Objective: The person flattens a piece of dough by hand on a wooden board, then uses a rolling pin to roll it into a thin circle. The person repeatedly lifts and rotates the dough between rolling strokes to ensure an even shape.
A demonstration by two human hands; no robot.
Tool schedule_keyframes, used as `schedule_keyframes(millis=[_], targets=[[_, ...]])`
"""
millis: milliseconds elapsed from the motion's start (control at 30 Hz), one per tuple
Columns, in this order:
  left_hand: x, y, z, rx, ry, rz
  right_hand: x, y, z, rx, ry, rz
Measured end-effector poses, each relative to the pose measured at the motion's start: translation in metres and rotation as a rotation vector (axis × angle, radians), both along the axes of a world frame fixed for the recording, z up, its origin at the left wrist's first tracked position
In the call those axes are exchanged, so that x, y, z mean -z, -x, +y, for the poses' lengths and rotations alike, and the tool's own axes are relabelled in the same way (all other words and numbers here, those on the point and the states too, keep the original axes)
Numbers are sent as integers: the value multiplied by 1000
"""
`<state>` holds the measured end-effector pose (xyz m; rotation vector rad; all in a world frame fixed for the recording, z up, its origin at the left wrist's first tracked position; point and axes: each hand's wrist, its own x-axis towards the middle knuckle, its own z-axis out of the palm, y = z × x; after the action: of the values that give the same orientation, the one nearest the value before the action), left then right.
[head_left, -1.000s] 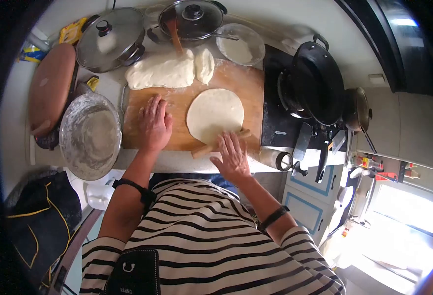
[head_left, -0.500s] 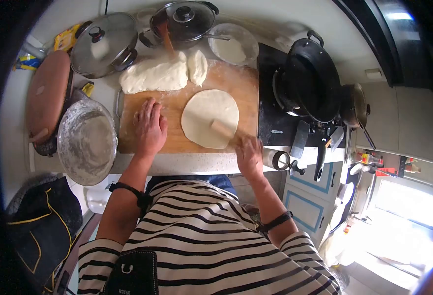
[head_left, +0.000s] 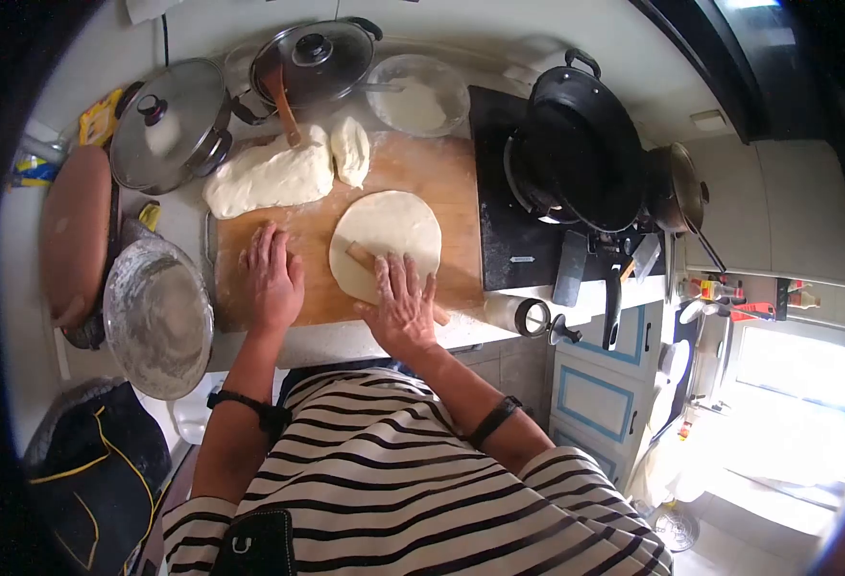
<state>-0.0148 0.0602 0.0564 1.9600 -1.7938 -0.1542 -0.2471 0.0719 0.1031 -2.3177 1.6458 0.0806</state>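
Observation:
A flat round of dough (head_left: 384, 219) lies on the wooden board (head_left: 451, 182). Across its lower part rests a short wooden rolling pin (head_left: 360, 254), and my right hand (head_left: 403, 309) lies over the pin with fingers spread and palm down. My left hand (head_left: 272, 280) is flat on the board to the left of the round, fingers stretched out, holding nothing. Behind it, at the board's back left, sits a long piece of dough (head_left: 269, 180) with a smaller cut piece (head_left: 350, 152) beside it.
A floury metal bowl (head_left: 158, 317) stands left of the board. Lidded pans (head_left: 171, 130) and a glass bowl (head_left: 418, 101) are behind. At right are a black wok (head_left: 585, 144) on the stove, a cleaver (head_left: 571, 269) and a jar (head_left: 518, 315).
My right hand has moved left onto the round and its fingers have opened over the rolling pin. The whole view has shifted slightly.

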Motion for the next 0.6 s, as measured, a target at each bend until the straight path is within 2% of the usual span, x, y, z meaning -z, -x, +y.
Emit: schedule_keyframes(millis=[67,100,200,233,300,400,500,600], targets=[[-5,-1,0,0,-32,-14,8,6,-15,-40,102,77],[-8,-1,0,-3,-29,-23,23,20,-29,-46,265,85],[-12,1,1,1,-27,-47,12,45,-86,209,233,-98],[-11,0,1,0,-25,-60,11,46,-87,206,222,-97],[-9,-1,2,-7,-20,-74,9,44,-88,190,199,-92],[-9,0,1,-21,-20,-71,20,15,-40,-34,109,132],[-9,-1,1,-18,-22,-53,21,15,-38,-99,137,86],[-2,0,2,-13,2,-35,13,41,-94,170,195,-99]])
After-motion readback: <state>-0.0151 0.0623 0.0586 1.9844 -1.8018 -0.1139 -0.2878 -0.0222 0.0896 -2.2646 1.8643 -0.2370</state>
